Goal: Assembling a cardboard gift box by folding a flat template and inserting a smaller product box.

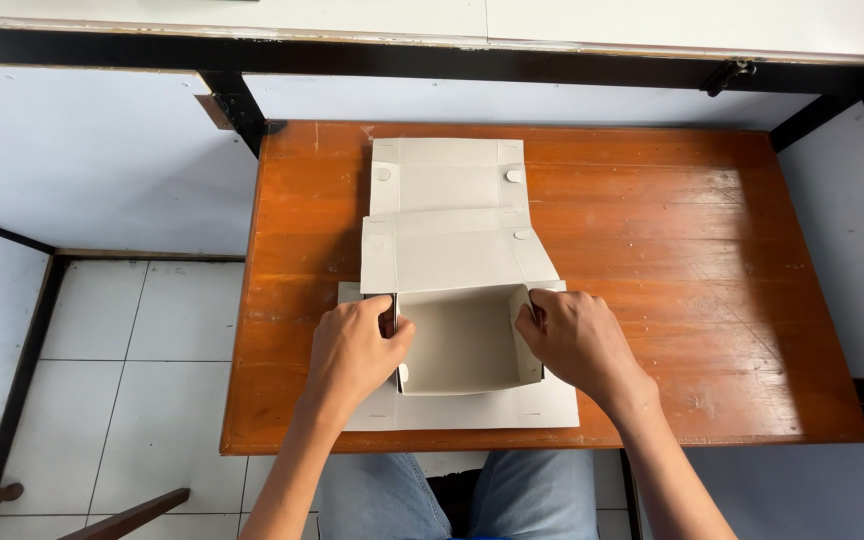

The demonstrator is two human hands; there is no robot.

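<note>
Cardboard box [457,260] half folded on desk [652,250]; side walls pinched upright by left hand [354,350] and right hand [577,338]; lid flaps left flat.

On the table [652,250] the cardboard box [457,300] lies left of centre, its flat lid panels stretching toward twelve o'clock and its raised tray toward six, with the left hand [352,350] at the tray's nine o'clock wall and the right hand [577,340] at its three o'clock wall.
</note>
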